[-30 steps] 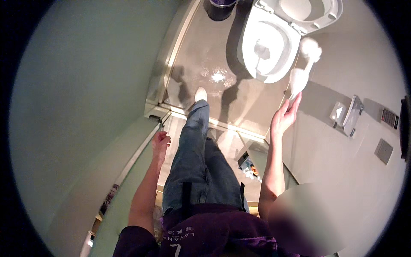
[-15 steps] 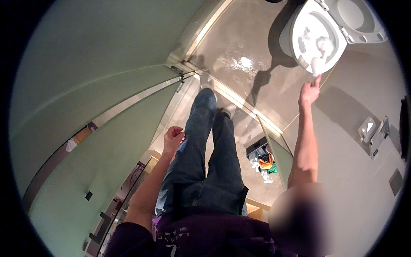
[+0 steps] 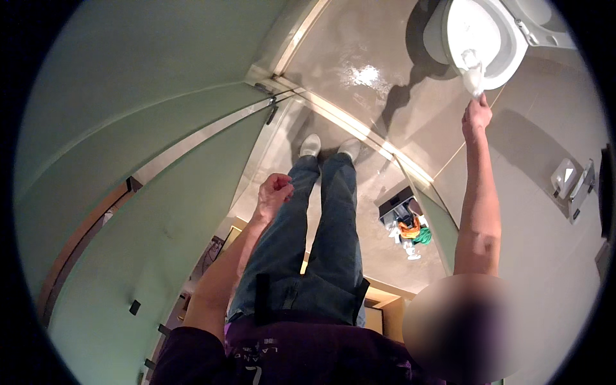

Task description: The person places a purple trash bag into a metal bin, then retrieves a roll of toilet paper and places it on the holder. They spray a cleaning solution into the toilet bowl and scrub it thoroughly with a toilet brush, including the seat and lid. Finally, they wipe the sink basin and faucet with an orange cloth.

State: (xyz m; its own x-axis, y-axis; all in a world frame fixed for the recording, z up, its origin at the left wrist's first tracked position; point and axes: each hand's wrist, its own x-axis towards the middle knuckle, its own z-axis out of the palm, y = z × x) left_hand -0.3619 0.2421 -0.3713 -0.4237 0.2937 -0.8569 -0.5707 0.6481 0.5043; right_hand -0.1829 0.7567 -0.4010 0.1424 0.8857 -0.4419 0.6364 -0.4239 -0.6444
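Two bare hands out over the floor [image 3: 359, 58], seen from above past blue jeans [image 3: 321, 256] and pale shoes [image 3: 330, 146]. Nearest, left hand [image 3: 274, 192] curled into a loose fist beside the left thigh, grip closed on nothing visible. Just right of the legs, low by the glass partition, a small dark caddy [image 3: 405, 221] with orange and green bits inside. Farther out, right arm stretched long toward the top right corner, right hand [image 3: 477, 115] wrapped shut around the handle of a white toilet brush [image 3: 473, 76]; grip tight, fingers folded round the stem. Brush head up over the near rim of the white toilet bowl [image 3: 478, 35], seat lifted; whether touching the porcelain, cannot tell. Bright glare on the wet-looking tiles left of the bowl. On the right wall, a paper holder [image 3: 573, 186].
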